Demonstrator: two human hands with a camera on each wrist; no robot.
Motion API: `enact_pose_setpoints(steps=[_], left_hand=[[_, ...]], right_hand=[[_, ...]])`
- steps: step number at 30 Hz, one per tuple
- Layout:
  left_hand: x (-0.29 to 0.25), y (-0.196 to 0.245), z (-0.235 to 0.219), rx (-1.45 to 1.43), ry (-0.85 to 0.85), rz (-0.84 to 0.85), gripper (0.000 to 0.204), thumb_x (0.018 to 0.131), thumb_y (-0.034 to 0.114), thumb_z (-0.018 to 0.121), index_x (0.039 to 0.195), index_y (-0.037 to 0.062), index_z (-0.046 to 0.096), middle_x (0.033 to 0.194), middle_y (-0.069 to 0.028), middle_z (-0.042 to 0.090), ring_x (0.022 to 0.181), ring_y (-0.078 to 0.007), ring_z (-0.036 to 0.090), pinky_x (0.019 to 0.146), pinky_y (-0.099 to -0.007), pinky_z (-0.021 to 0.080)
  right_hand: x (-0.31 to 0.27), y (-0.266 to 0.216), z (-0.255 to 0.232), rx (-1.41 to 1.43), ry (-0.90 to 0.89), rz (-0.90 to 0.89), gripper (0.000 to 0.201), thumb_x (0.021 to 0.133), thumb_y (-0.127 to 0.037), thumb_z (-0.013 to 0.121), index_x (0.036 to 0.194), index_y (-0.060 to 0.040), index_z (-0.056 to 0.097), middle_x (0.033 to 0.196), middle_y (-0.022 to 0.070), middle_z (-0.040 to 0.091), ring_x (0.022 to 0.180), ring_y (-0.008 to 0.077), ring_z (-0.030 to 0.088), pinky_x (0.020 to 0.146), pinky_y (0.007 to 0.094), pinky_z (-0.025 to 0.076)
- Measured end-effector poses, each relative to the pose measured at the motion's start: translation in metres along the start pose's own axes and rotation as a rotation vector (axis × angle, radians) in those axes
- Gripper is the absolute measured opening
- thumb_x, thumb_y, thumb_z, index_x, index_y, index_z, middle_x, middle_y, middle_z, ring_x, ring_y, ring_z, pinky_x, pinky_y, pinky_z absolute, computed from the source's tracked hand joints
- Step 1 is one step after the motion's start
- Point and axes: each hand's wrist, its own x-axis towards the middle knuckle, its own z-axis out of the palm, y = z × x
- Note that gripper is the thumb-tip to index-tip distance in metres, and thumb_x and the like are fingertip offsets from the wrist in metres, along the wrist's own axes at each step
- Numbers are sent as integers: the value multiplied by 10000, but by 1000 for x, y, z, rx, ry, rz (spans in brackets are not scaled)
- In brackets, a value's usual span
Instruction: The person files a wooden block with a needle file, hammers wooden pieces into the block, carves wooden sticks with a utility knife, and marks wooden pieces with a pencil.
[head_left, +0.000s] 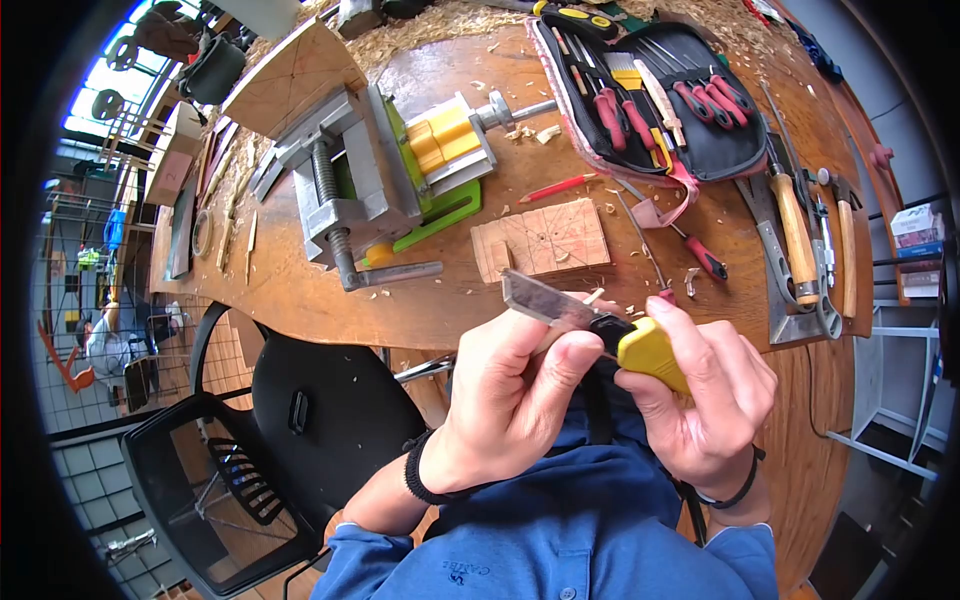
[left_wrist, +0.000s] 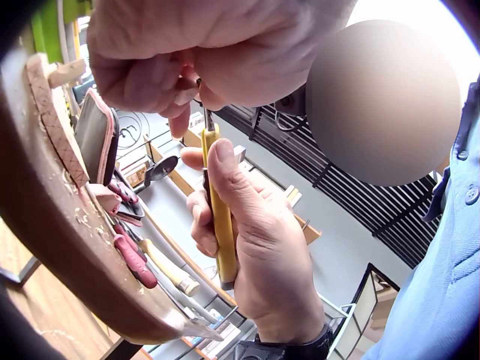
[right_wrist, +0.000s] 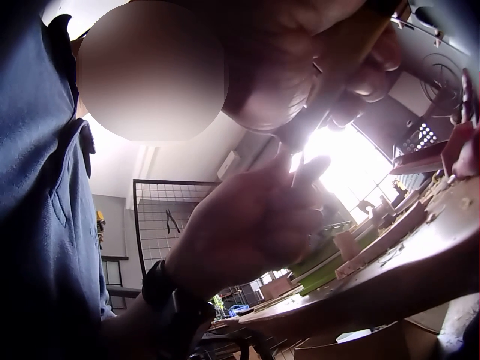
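Note:
My right hand (head_left: 705,395) grips the yellow handle of a utility knife (head_left: 650,352), and its broad metal blade reaches out toward the left. Close beside the blade, my left hand (head_left: 510,400) pinches a thin pale piece of wood (head_left: 593,297), mostly hidden by the fingers and blade. The left wrist view shows the knife's yellow handle (left_wrist: 219,202) nearly upright in the right hand (left_wrist: 262,232), its metal end meeting the left fingers. In the dim right wrist view the left hand (right_wrist: 247,225) is held up near the blade. Both hands are in front of the bench edge.
On the wooden bench (head_left: 450,310) lie a marked wood block (head_left: 545,240), a red pencil (head_left: 558,188) and a red-handled screwdriver (head_left: 706,258). A metal vise (head_left: 350,190) stands to the left. An unfolded tool case (head_left: 650,95) sits at the back. A black chair (head_left: 320,400) is at the left.

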Motion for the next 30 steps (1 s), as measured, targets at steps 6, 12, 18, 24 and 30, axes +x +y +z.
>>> enact_pose_setpoints(steps=[6,12,18,24,30], left_hand=[[2,-7,0,-21,-53,162,290,1152,157,590,1257,-92,696,1214,-172,803,973,-118,703,860,-266,552],[0,-3,-2,87,-45,110,141,1079,80,693,1172,-17,734,888,-146,758,720,-234,715,676,-324,554],[-2,-5,6,122,136,111,133,1044,119,770,1094,-3,756,703,-53,648,579,-139,564,577,-293,483],[1,-1,6,48,83,88,160,1061,136,758,1146,0,752,718,14,632,647,-65,550,608,-265,487],[1,-6,9,-92,37,77,291,1116,202,688,1220,-67,725,753,85,601,689,-2,437,642,-183,401]], right_hand=[[-3,1,2,92,-55,56,541,899,-333,889,1296,11,763,782,64,625,624,239,626,561,377,496],[-2,0,2,122,-73,69,541,894,-332,892,1294,7,762,782,68,623,618,248,621,565,385,505],[-3,-2,2,-23,-33,11,536,918,-355,873,1289,15,762,778,53,624,619,234,611,546,372,469],[-2,-4,1,-56,15,-16,539,921,-351,874,1286,28,758,798,57,648,634,233,626,549,369,474],[-3,-2,4,109,-52,69,544,886,-320,902,1289,17,759,809,74,659,640,248,643,572,381,507]])
